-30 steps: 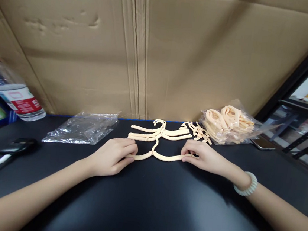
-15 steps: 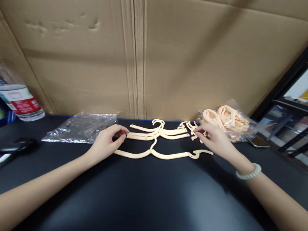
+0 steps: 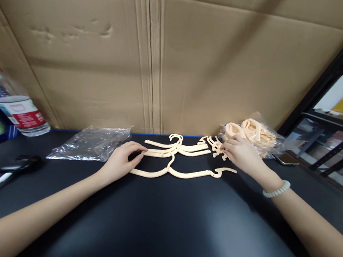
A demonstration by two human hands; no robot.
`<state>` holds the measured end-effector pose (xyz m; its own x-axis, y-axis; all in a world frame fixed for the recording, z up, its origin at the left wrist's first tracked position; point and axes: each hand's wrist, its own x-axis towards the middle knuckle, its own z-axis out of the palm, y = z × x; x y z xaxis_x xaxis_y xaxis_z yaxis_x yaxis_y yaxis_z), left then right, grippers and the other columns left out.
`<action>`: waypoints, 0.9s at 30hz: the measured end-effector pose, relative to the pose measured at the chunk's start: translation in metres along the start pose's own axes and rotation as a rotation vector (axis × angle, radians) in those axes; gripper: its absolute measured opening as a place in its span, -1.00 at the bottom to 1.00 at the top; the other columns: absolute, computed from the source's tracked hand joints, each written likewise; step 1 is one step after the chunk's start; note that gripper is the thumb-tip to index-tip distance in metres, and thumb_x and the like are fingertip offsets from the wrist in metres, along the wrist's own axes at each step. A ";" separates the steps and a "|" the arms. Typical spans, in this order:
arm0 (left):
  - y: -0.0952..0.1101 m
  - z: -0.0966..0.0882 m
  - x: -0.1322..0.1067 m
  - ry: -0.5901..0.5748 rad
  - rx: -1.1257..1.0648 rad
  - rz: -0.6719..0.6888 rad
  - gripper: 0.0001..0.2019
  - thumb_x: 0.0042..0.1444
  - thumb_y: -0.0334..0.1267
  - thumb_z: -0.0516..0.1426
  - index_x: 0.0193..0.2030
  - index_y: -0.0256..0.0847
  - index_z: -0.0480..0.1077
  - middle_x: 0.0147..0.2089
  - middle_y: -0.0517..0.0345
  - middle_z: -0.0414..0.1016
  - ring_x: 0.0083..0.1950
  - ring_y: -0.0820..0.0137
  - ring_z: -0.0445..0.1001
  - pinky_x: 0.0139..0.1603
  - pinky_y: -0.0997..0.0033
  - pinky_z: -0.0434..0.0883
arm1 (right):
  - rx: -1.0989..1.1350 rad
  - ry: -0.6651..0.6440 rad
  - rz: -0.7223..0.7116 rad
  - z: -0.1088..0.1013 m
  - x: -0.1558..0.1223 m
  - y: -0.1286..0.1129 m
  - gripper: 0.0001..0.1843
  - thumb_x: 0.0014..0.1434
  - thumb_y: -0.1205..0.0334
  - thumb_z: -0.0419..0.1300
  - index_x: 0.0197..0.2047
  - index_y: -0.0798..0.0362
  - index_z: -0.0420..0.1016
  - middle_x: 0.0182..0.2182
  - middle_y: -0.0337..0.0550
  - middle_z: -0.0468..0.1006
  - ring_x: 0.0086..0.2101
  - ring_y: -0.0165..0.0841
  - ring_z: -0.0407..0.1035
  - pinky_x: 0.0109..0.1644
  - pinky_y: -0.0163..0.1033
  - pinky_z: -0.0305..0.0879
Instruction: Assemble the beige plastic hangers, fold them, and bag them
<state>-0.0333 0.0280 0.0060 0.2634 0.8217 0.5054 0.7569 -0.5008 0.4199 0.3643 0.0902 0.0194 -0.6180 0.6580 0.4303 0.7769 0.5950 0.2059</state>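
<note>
1. Left hand (image 3: 122, 161), centre-left: thumb and forefinger nearly closed, pinching the left tip of the stacked hangers (image 3: 187, 148).
2. Right hand (image 3: 241, 154), centre-right: fingers curled onto the loose hooks (image 3: 211, 142); I cannot tell whether it grips one.
3. A single hanger (image 3: 181, 173) lies flat on the black table (image 3: 178, 229), between both hands.

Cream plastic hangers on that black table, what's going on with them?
A person works bare-handed. The left hand touches the left end of a small pile of cream plastic hangers, while the right hand reaches among loose cream hook pieces beside a clear bag of cream parts. One single cream hanger lies apart, nearer the person, on the black table.
</note>
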 end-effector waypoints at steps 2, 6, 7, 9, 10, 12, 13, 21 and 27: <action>0.000 0.000 0.000 0.000 -0.006 -0.001 -0.76 0.17 -0.16 0.06 -0.19 -0.21 0.48 -0.14 -0.01 0.52 -0.11 0.25 0.49 -0.05 0.20 0.44 | -0.074 -0.004 -0.001 -0.003 -0.001 0.001 -0.75 0.25 0.34 0.04 -0.28 0.09 0.56 -0.32 0.00 0.56 -0.18 -0.10 0.28 -0.04 -0.02 0.20; -0.002 0.002 0.000 -0.005 -0.015 -0.016 -0.74 0.17 -0.14 0.06 -0.17 -0.23 0.48 -0.14 -0.02 0.51 -0.14 0.26 0.49 -0.07 0.21 0.45 | -0.192 -0.031 0.017 -0.006 -0.001 -0.004 -0.76 0.26 0.34 0.05 -0.29 0.09 0.56 -0.31 0.00 0.58 -0.14 -0.08 0.29 -0.08 -0.04 0.14; -0.003 0.002 0.000 -0.006 -0.011 -0.014 -0.74 0.16 -0.13 0.06 -0.17 -0.22 0.48 -0.14 -0.01 0.52 -0.14 0.26 0.49 -0.07 0.21 0.45 | -0.221 -0.038 0.025 -0.005 -0.001 -0.006 -0.76 0.26 0.35 0.05 -0.30 0.10 0.55 -0.29 0.00 0.58 -0.13 -0.08 0.29 -0.09 -0.05 0.12; -0.004 0.003 0.000 -0.005 -0.005 -0.006 -0.74 0.15 -0.13 0.06 -0.16 -0.20 0.47 -0.14 0.00 0.52 -0.14 0.25 0.49 -0.06 0.20 0.45 | -0.269 -0.043 0.040 -0.004 0.000 -0.010 -0.77 0.25 0.38 0.05 -0.29 0.11 0.55 -0.27 -0.01 0.59 -0.11 -0.08 0.29 -0.08 -0.05 0.10; -0.005 0.003 0.000 -0.004 -0.004 -0.003 -0.74 0.15 -0.13 0.06 -0.16 -0.20 0.47 -0.14 0.00 0.52 -0.14 0.25 0.49 -0.06 0.19 0.45 | -0.291 -0.038 0.046 -0.002 0.000 -0.011 -0.78 0.25 0.39 0.05 -0.26 0.12 0.55 -0.26 -0.01 0.60 -0.10 -0.08 0.29 -0.06 -0.04 0.08; -0.005 0.004 0.000 -0.005 -0.003 -0.001 -0.76 0.15 -0.15 0.05 -0.17 -0.20 0.46 -0.15 0.00 0.52 -0.15 0.25 0.49 -0.07 0.20 0.45 | -0.328 -0.019 0.047 0.001 0.000 -0.011 -0.78 0.24 0.40 0.06 -0.18 0.12 0.54 -0.21 -0.01 0.60 -0.07 -0.08 0.29 -0.01 -0.01 0.06; -0.005 0.004 0.000 -0.007 -0.002 -0.002 -0.76 0.15 -0.16 0.05 -0.17 -0.20 0.46 -0.15 0.01 0.52 -0.15 0.26 0.49 -0.07 0.20 0.45 | -0.339 -0.005 0.039 0.003 0.000 -0.011 -0.77 0.25 0.40 0.06 -0.13 0.12 0.53 -0.18 -0.01 0.60 -0.06 -0.07 0.28 0.02 0.01 0.04; -0.002 0.003 -0.001 0.001 0.030 0.043 -0.78 0.13 -0.22 0.04 -0.15 -0.20 0.43 -0.11 0.01 0.53 -0.11 0.24 0.49 -0.02 0.18 0.44 | -0.278 0.081 -0.024 0.023 0.000 -0.003 -0.65 0.24 0.49 0.00 -0.05 0.04 0.52 -0.06 -0.08 0.58 0.11 -0.11 0.24 0.27 0.18 -0.26; -0.001 0.003 -0.001 -0.030 0.073 0.083 -0.76 0.15 -0.23 0.02 -0.14 -0.20 0.45 -0.08 -0.01 0.55 -0.03 0.17 0.48 0.05 0.10 0.40 | -0.239 0.082 -0.008 0.028 0.002 -0.002 -0.68 0.22 0.49 0.01 -0.21 0.01 0.55 -0.23 -0.11 0.63 0.01 -0.17 0.33 0.29 0.21 -0.30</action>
<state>-0.0324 0.0281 0.0029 0.3436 0.7867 0.5129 0.7731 -0.5470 0.3211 0.3584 0.1033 -0.0053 -0.6201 0.6083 0.4953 0.7843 0.4679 0.4073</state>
